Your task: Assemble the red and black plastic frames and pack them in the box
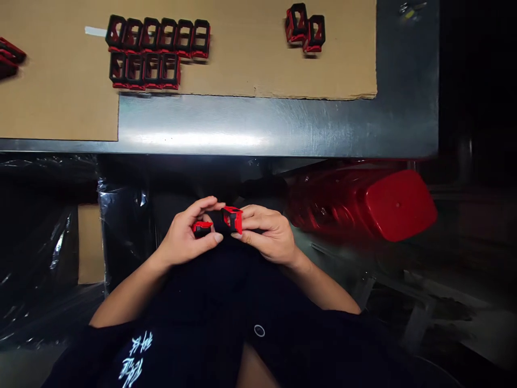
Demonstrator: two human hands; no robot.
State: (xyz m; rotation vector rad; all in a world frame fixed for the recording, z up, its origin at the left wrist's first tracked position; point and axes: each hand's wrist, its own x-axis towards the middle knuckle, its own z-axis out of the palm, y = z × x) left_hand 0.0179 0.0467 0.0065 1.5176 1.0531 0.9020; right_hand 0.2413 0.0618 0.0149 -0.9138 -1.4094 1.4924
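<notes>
My left hand (186, 233) curls around a small red-and-black plastic part (202, 228), its thumb and fingers closed on it. Close beside it, my right hand (269, 231) pinches a second part, a red-and-black plastic frame (232, 219), between thumb and fingers. The two pieces are a short gap apart, in front of my body and below the table's front edge. The palm side of my right hand is partly hidden.
On cardboard (242, 70) over a metal table (258, 126), similar frames stand in two rows (151, 35). Two more frames (305, 27) sit to the right; red-black pieces (10, 56) lie far left. A red plastic stool (398, 207) is at my right, black plastic sheeting (48, 231) at my left.
</notes>
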